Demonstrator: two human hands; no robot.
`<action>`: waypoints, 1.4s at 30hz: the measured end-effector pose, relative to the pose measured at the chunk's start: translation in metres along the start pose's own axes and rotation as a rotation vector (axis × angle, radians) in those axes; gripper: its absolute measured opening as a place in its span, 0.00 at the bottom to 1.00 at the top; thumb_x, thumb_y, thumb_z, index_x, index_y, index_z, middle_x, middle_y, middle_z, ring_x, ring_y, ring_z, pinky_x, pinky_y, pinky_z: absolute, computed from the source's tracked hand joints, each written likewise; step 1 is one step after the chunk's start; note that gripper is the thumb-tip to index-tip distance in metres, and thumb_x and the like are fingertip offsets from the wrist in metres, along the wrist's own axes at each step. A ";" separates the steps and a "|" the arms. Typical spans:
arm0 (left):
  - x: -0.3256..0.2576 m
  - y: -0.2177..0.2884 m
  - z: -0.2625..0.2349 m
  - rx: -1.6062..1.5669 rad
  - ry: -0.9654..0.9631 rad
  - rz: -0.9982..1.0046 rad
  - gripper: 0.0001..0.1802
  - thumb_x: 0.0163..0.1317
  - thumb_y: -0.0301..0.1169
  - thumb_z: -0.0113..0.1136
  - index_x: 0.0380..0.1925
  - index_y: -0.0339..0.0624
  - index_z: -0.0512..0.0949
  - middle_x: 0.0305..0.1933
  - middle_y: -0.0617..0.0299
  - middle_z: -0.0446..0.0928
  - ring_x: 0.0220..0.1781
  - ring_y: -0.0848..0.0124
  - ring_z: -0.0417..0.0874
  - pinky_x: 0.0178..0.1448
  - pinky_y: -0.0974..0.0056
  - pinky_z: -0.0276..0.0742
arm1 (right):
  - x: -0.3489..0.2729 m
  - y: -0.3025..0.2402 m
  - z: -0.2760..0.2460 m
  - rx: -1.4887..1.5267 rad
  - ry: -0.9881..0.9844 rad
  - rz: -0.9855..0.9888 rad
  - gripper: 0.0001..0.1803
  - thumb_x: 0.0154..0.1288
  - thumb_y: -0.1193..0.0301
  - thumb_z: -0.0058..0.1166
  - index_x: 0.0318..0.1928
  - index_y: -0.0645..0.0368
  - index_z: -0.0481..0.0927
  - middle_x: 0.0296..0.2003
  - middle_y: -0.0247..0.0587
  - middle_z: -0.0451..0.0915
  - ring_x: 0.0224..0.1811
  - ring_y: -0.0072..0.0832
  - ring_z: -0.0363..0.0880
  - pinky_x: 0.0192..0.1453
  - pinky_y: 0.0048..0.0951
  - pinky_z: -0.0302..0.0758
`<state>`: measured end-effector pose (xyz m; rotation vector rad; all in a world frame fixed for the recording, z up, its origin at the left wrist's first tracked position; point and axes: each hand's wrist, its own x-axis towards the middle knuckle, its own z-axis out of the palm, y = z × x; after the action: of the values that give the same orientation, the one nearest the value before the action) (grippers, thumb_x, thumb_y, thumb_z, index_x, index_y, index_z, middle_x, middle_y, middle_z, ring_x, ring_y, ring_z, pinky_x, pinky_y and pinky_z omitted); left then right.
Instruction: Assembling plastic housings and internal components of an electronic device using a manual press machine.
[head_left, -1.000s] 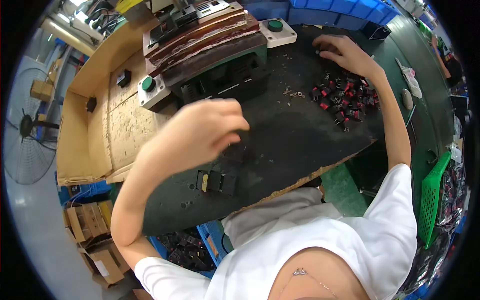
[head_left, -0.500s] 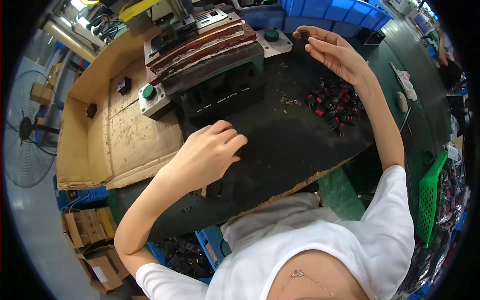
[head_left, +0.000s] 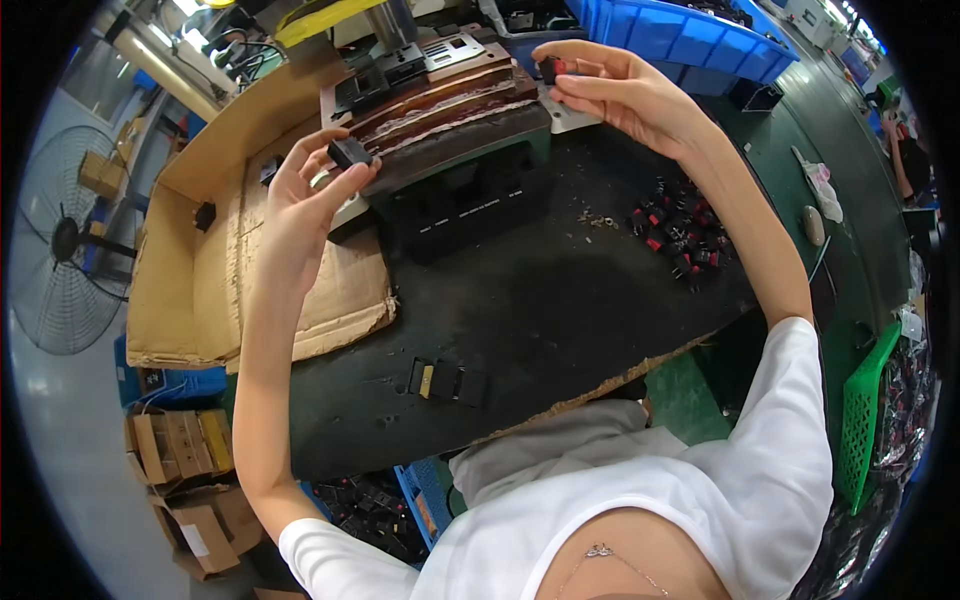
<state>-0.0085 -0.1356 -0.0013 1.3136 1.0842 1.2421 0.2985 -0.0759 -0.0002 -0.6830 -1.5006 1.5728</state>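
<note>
My left hand [head_left: 305, 195] is raised at the left side of a press fixture [head_left: 450, 150] with layered brown plates. Its thumb and fingers pinch a small black block-shaped part [head_left: 348, 153]. At the fixture's far right corner, my right hand [head_left: 645, 105] grips a small black-and-red part [head_left: 550, 70] between thumb and fingertips. Right of the fixture, a pile of similar black-and-red parts [head_left: 685, 240] lies on the dark bench [head_left: 560, 320]. Small black pieces [head_left: 455, 383], one with a yellowish strip [head_left: 427, 381], rest near the bench's front edge.
A cut-open cardboard box [head_left: 190, 300] stands left of the fixture, with a black part [head_left: 204, 216] in it. Small metal bits [head_left: 597, 219] lie beside the pile. Blue bins [head_left: 690, 40] stand behind. A green basket [head_left: 858, 420] is at the right, a fan [head_left: 65, 240] far left.
My left hand has moved up and left from the bench to the fixture's left side, now showing a black part. My right hand has shifted left toward the fixture, still holding its part.
</note>
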 end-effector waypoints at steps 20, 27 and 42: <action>0.115 -0.002 -0.029 0.781 -0.025 0.489 0.13 0.55 0.27 0.63 0.40 0.37 0.75 0.38 0.62 0.79 0.43 0.77 0.78 0.50 0.72 0.73 | 0.143 0.032 -0.018 -0.521 -0.021 -0.394 0.09 0.60 0.68 0.57 0.36 0.61 0.80 0.24 0.26 0.77 0.22 0.11 0.68 0.23 0.17 0.66; 0.122 -0.003 -0.034 0.583 -0.197 0.470 0.10 0.57 0.23 0.59 0.39 0.35 0.74 0.43 0.61 0.77 0.44 0.76 0.78 0.53 0.73 0.74 | 0.147 0.031 -0.018 -0.561 0.017 -0.324 0.07 0.58 0.70 0.59 0.32 0.61 0.81 0.22 0.25 0.77 0.23 0.10 0.69 0.25 0.16 0.67; 0.120 -0.009 -0.038 0.703 -0.181 0.552 0.07 0.55 0.22 0.61 0.34 0.34 0.75 0.45 0.61 0.76 0.46 0.77 0.77 0.54 0.71 0.74 | 0.138 0.011 -0.007 -0.771 -0.014 -0.366 0.05 0.57 0.72 0.59 0.30 0.62 0.81 0.20 0.28 0.77 0.23 0.12 0.70 0.27 0.18 0.68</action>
<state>-0.0369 -0.0127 0.0026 2.3342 1.1069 1.1200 0.2331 0.0461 0.0102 -0.7478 -2.1139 0.6992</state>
